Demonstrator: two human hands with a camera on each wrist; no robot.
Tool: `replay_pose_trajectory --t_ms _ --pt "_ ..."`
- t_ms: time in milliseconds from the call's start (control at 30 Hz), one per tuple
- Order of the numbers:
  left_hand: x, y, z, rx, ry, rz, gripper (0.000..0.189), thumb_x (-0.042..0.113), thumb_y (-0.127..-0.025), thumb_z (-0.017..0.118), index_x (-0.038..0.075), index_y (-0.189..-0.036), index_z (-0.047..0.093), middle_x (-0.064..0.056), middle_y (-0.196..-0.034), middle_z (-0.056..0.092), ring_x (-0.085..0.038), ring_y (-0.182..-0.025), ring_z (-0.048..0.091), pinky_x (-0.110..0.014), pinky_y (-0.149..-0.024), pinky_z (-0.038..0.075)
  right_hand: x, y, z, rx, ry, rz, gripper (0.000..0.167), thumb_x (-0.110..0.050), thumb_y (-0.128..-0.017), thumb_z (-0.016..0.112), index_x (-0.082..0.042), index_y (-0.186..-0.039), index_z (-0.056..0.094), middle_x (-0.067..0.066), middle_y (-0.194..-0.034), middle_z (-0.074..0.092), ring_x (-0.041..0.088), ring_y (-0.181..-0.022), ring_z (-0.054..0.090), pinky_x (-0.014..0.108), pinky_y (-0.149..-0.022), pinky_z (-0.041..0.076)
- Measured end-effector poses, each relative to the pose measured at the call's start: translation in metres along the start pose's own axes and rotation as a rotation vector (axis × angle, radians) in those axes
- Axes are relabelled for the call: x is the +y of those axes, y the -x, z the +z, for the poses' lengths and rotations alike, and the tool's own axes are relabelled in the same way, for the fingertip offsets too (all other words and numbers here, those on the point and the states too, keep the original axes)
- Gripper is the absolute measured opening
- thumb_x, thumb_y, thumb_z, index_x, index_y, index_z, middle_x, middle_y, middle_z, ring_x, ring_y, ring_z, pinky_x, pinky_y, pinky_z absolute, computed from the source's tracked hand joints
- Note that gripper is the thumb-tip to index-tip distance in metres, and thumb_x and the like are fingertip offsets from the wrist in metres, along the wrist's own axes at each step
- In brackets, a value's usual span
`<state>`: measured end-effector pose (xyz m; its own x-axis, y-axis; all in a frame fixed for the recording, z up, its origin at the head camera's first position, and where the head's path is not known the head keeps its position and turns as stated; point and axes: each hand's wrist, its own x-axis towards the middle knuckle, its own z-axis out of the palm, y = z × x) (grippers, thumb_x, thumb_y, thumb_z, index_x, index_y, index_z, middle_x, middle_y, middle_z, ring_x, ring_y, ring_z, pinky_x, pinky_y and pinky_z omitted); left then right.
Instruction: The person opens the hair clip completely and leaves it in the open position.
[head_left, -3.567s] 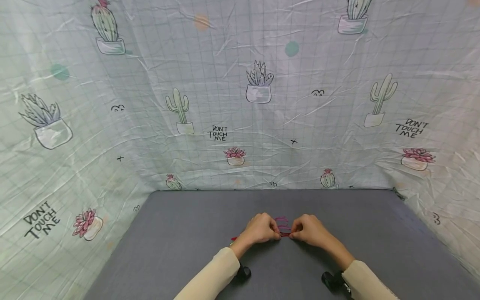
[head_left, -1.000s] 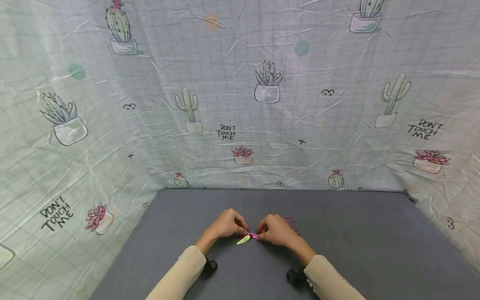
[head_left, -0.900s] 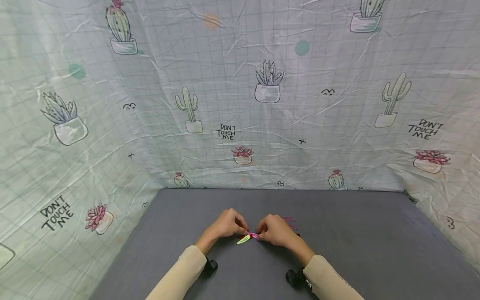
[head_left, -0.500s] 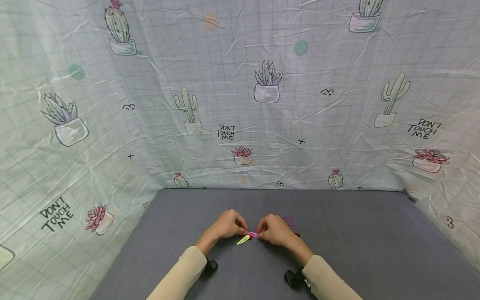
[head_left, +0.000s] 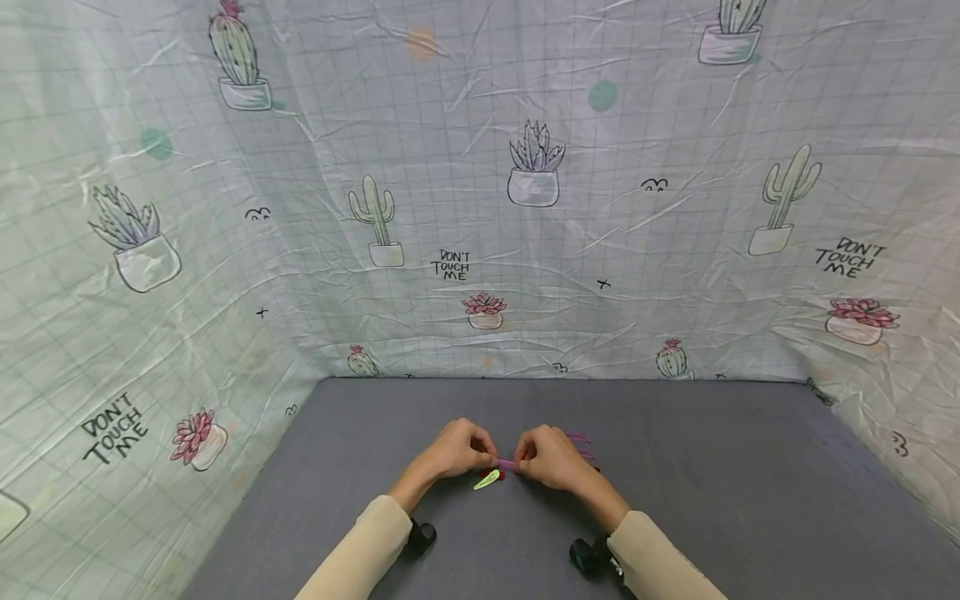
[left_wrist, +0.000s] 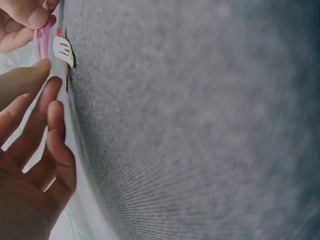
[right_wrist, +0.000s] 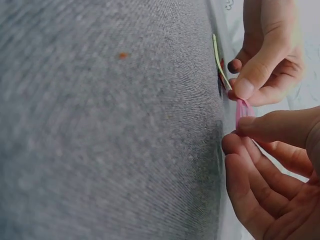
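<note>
Left hand (head_left: 452, 450) and right hand (head_left: 551, 460) — each pinching one end of a pink clip (head_left: 507, 464), above the grey table (head_left: 720, 483). Yellow-green clip (head_left: 487, 480) on the near side; purple clips (head_left: 579, 442) past the right hand, head view only. Tabletop — extending widely rightward, far edge meeting the printed backdrop (head_left: 525, 275).

"DON'T TOUCH ME" thrice on the cactus-print backdrop (head_left: 480, 217)

Clip (head_left: 506, 464) between left hand (head_left: 456, 448) and right hand (head_left: 551, 457)

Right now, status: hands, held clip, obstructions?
Left hand and right hand pinch pink clip at opposite ends. Yellow-green clip close by. Nothing visibly blocking.
</note>
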<state>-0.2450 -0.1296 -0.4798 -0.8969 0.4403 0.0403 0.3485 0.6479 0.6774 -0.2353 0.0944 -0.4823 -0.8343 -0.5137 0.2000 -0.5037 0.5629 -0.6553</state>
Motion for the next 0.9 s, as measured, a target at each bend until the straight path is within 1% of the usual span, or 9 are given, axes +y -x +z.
replay_pose_trajectory --t_ms 167,300,367,500,600,667,800,867,900 --pt "0.007 0.002 0.000 0.056 0.033 0.015 0.006 0.011 -0.087 0.080 0.014 -0.082 0.082 0.003 -0.076 0.076 -0.004 -0.062 0.061 -0.023 -0.057 0.050 -0.001 0.002 -0.007 0.039 -0.038 0.001 0.012 0.000 -0.084 0.076 -0.010 -0.078 0.075 -0.003 -0.066 0.069 0.004 -0.054 0.057 0.023 -0.050 0.047" --pt "0.014 0.005 0.002 0.104 0.037 0.027 0.006 0.012 -0.087 0.080 0.014 -0.083 0.082 0.003 -0.077 0.076 -0.003 -0.065 0.063 -0.023 -0.059 0.052 -0.003 0.007 -0.014 0.074 -0.050 0.019 0.011 -0.003 -0.084 0.079 -0.013 -0.079 0.075 -0.004 -0.069 0.069 0.004 -0.057 0.057 0.023 -0.054 0.048" --pt "0.018 0.006 0.004 0.133 0.037 0.044 0.006 0.012 -0.088 0.080 0.015 -0.083 0.083 0.003 -0.079 0.077 -0.003 -0.067 0.064 -0.022 -0.061 0.053 -0.004 0.010 -0.017 0.088 -0.066 0.032 0.012 -0.004 -0.084 0.079 -0.014 -0.079 0.075 -0.004 -0.071 0.069 0.004 -0.059 0.058 0.023 -0.056 0.049" --pt "0.028 0.009 0.007 0.186 0.055 0.080 0.006 0.015 -0.089 0.080 0.017 -0.084 0.083 0.003 -0.080 0.078 -0.007 -0.071 0.068 -0.022 -0.062 0.053 -0.004 0.019 -0.025 0.113 -0.110 0.045 0.011 -0.006 -0.086 0.079 -0.014 -0.081 0.074 -0.003 -0.076 0.071 0.004 -0.064 0.061 0.023 -0.059 0.052" --pt "0.036 0.010 0.010 0.210 0.090 0.097 0.006 0.016 -0.090 0.080 0.017 -0.085 0.082 0.003 -0.080 0.077 -0.010 -0.071 0.068 -0.023 -0.062 0.054 -0.003 0.026 -0.032 0.129 -0.144 0.032 0.010 -0.007 -0.088 0.078 -0.014 -0.084 0.074 -0.002 -0.080 0.073 0.004 -0.068 0.065 0.022 -0.062 0.054" --pt "0.042 0.011 0.012 0.223 0.109 0.104 0.006 0.016 -0.090 0.079 0.018 -0.085 0.083 0.003 -0.080 0.077 -0.009 -0.072 0.068 -0.023 -0.063 0.055 -0.003 0.031 -0.037 0.142 -0.164 0.015 0.009 -0.007 -0.089 0.078 -0.014 -0.085 0.074 -0.001 -0.081 0.074 0.005 -0.068 0.066 0.023 -0.062 0.054" --pt "0.053 0.012 0.017 0.249 0.129 0.121 0.006 0.016 -0.090 0.080 0.019 -0.086 0.083 0.005 -0.081 0.077 -0.003 -0.073 0.066 -0.022 -0.066 0.054 -0.001 0.041 -0.045 0.174 -0.182 -0.024 0.009 -0.009 -0.089 0.079 -0.015 -0.086 0.073 -0.001 -0.082 0.074 0.004 -0.069 0.066 0.024 -0.061 0.055" --pt "0.059 0.014 0.019 0.255 0.158 0.128 0.005 0.017 -0.090 0.080 0.019 -0.087 0.082 0.003 -0.081 0.077 -0.004 -0.065 0.064 -0.023 -0.059 0.053 0.000 0.047 -0.049 0.191 -0.191 -0.040 0.008 -0.011 -0.090 0.080 -0.015 -0.087 0.073 0.000 -0.082 0.074 0.004 -0.068 0.066 0.024 -0.061 0.055" --pt "0.062 0.015 0.021 0.260 0.162 0.135 0.005 0.017 -0.090 0.080 0.019 -0.087 0.082 0.003 -0.081 0.077 -0.003 -0.064 0.063 -0.023 -0.058 0.053 0.000 0.049 -0.050 0.195 -0.200 -0.043 0.008 -0.012 -0.090 0.080 -0.014 -0.087 0.073 0.000 -0.082 0.074 0.007 -0.068 0.067 0.025 -0.061 0.055"
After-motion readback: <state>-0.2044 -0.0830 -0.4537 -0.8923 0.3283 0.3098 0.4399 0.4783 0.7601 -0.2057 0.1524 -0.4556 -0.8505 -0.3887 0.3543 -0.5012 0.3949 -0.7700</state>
